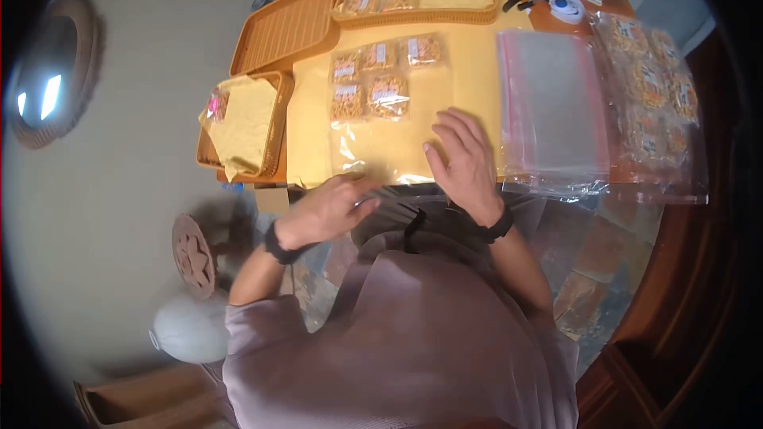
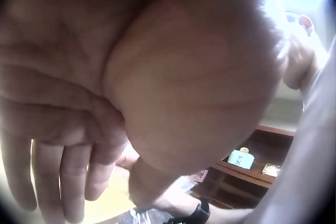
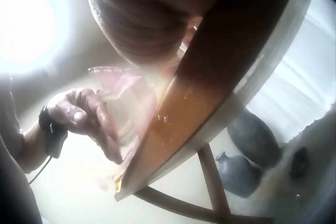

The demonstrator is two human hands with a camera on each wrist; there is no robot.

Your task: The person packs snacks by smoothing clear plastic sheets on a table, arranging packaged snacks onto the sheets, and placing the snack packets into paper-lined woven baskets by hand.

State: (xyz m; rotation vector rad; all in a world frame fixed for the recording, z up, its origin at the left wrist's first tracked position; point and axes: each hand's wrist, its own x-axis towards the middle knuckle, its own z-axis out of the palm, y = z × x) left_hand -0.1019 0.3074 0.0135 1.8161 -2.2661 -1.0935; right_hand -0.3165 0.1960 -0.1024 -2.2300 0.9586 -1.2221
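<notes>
Yellow sheeting (image 1: 470, 59) lies under the spread right hand (image 1: 465, 163); left hand (image 1: 327, 208) open, partly blurred

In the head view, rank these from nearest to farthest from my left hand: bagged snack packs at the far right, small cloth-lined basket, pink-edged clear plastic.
From the left hand:
1. Small cloth-lined basket, left side
2. Pink-edged clear plastic, right of centre
3. Bagged snack packs, far right
</notes>
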